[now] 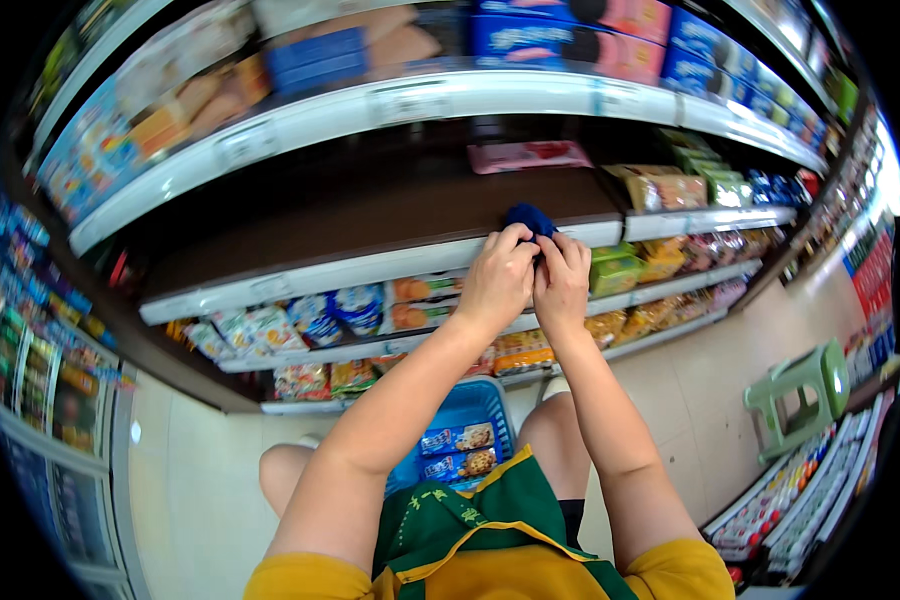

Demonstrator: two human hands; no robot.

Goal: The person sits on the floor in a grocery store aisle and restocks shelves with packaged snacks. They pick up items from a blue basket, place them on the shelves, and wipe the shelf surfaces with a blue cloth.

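Note:
A bunched dark blue cloth (pixel 531 218) is between the fingers of my left hand (pixel 497 281) and my right hand (pixel 561 283). Both hands grip it close together at the front edge of a brown shelf board (pixel 390 206). The cloth lies against the board near its right end, and my fingers partly cover it. Farther back on the same board is a flat pink packet (pixel 529 157). Below my forearms, a blue plastic basket (pixel 502 409) stands on the floor between my knees, holding blue cookie packs (pixel 459 452).
Overhead juts a shelf with a white price rail (pixel 420 103), stacked with boxes. Bagged snacks (pixel 356 309) fill the lower shelves. Right of the board sit small packets (pixel 675 191). A green plastic stool (pixel 799 397) is on the floor at right; a glass-door cooler (pixel 67 457) is at left.

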